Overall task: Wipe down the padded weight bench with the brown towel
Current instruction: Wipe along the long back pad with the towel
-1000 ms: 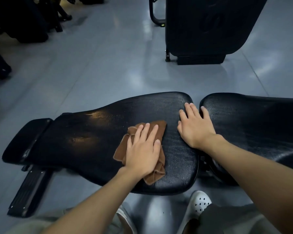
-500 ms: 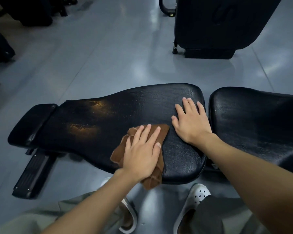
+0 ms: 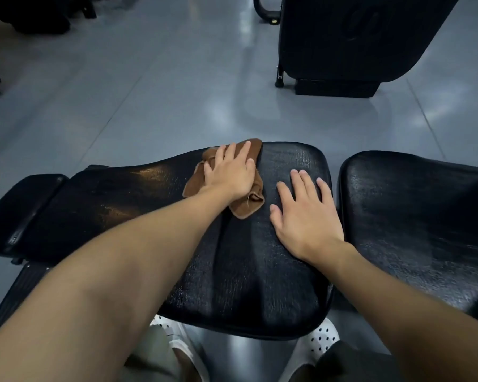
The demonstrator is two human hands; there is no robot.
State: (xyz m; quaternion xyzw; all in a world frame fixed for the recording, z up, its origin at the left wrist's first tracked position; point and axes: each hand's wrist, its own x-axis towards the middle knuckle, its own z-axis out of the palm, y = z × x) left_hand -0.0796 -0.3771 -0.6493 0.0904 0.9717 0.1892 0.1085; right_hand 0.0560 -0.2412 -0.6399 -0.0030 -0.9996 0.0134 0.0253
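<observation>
Since a second ago the left hand (image 3: 229,175) has slid the brown towel (image 3: 244,209) from the near edge of the padded weight bench (image 3: 246,271) across to its far edge, while the right hand (image 3: 307,216) has stayed planted on the pad.

Nearest, two white perforated shoes (image 3: 322,339) stand on the floor under the bench's near edge. On the pad, the right hand lies palm down near the right edge, its fingers (image 3: 301,183) straight and slightly spread, holding nothing. Just to its left, one towel corner pokes out beneath the left wrist. The left hand presses flat on the towel with fingers (image 3: 236,153) extended, not curled round it. The cloth bunches out to the left of the knuckles and shows past the fingertips at the pad's far rim. A second black pad (image 3: 411,216) sits just beside, to the right. Beyond lies grey glossy floor (image 3: 149,92), then a dark upright machine (image 3: 342,37).
</observation>
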